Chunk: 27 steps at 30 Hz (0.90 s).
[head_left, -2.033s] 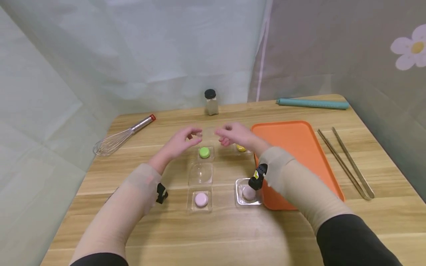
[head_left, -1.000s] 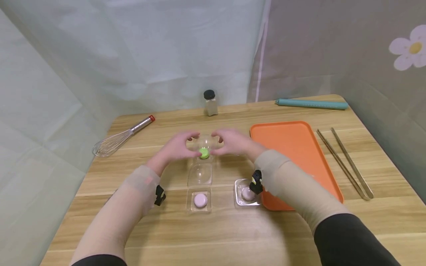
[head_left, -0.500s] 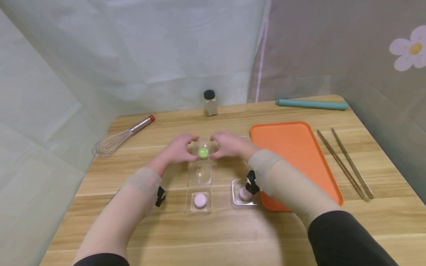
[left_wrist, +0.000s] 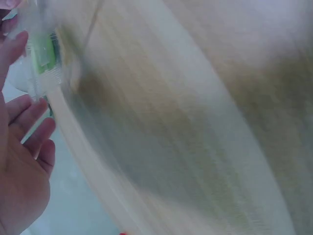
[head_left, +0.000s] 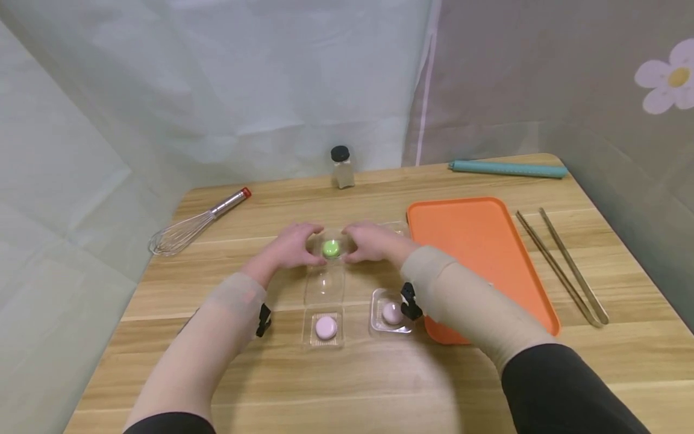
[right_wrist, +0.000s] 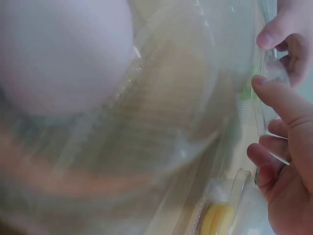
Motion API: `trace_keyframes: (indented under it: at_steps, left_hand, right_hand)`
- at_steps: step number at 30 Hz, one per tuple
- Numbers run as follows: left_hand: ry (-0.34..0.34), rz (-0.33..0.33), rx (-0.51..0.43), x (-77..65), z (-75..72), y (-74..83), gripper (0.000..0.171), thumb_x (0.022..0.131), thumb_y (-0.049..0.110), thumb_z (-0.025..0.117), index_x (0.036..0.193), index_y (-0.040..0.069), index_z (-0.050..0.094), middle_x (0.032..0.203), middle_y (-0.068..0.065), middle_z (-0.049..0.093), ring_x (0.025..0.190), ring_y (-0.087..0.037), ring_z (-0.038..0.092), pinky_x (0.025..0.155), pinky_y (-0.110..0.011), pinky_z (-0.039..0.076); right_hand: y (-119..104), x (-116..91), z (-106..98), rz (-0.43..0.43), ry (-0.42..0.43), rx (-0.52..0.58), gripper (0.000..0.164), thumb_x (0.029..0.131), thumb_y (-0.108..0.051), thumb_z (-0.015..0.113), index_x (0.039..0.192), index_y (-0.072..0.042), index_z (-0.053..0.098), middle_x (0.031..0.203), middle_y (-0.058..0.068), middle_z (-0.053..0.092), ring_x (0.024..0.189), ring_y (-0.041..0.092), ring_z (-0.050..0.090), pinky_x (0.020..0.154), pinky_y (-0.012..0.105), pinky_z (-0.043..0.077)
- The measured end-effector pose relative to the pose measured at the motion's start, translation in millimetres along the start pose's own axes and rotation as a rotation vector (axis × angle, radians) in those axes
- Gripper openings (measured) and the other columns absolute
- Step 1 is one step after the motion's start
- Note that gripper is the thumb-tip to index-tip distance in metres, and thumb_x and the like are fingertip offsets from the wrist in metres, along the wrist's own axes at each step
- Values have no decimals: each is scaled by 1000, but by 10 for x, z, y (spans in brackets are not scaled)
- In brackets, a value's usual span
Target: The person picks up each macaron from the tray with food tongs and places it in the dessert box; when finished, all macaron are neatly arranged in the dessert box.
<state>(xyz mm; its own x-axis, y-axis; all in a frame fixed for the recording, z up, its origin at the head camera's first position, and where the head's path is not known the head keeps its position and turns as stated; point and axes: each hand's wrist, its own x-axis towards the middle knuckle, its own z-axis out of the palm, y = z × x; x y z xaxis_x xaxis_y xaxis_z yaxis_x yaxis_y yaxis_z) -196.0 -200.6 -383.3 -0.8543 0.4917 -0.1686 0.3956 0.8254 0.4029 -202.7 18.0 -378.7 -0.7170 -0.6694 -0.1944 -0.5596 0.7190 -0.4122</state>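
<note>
Both hands grip one small clear plastic clamshell box (head_left: 332, 235) from its two sides, thumbs at the near edge and fingers curved around the back. Inside sits a green macaron (head_left: 331, 248), with the domed lid down over it. My left hand (head_left: 296, 246) is on the box's left side, my right hand (head_left: 371, 242) on its right. In the left wrist view the green macaron (left_wrist: 45, 55) shows beyond the thumb. A yellow macaron (right_wrist: 217, 219) in another clear box appears below the right hand in the right wrist view; my right hand mostly hides that box in the head view.
Nearer lie a pink macaron (head_left: 326, 328) in an opened clear box and another pink macaron (head_left: 393, 313) in a lidded one beside my right wrist. An orange tray (head_left: 466, 235), metal tongs (head_left: 564, 265), a whisk (head_left: 200, 222), a jar (head_left: 343, 167) and a teal roll (head_left: 508, 169) surround them.
Both hands have closed in on the green macaron's box, and its raised lid has come down over the macaron. The nearer right box with the pink macaron has slid slightly left.
</note>
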Motion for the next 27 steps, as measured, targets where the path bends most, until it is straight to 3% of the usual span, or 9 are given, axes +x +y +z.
trace_keyframes:
  at_steps: [8,17,27]
  left_hand:
    - [-47,-44,-56,49,-56,17,83,72,35,80,135,-2,42,136,-20,46,125,-37,40,105,-51,27]
    - [-63,-69,-38,48,-42,6,81,71,35,81,134,-1,43,135,-19,47,125,-38,39,106,-53,22]
    - [-66,-90,-17,48,-46,29,86,72,41,79,137,1,40,139,-19,43,127,-40,36,105,-57,19]
  right_hand:
    - [48,-181,-71,-31,26,-6,68,84,-36,68,135,2,44,138,17,46,128,30,40,108,40,28]
    - [45,-585,-38,-198,52,-28,57,84,-32,69,127,2,53,129,17,55,120,30,48,104,40,34]
    - [96,-919,94,-247,29,3,53,84,-34,68,122,2,56,123,15,58,115,30,51,98,41,39]
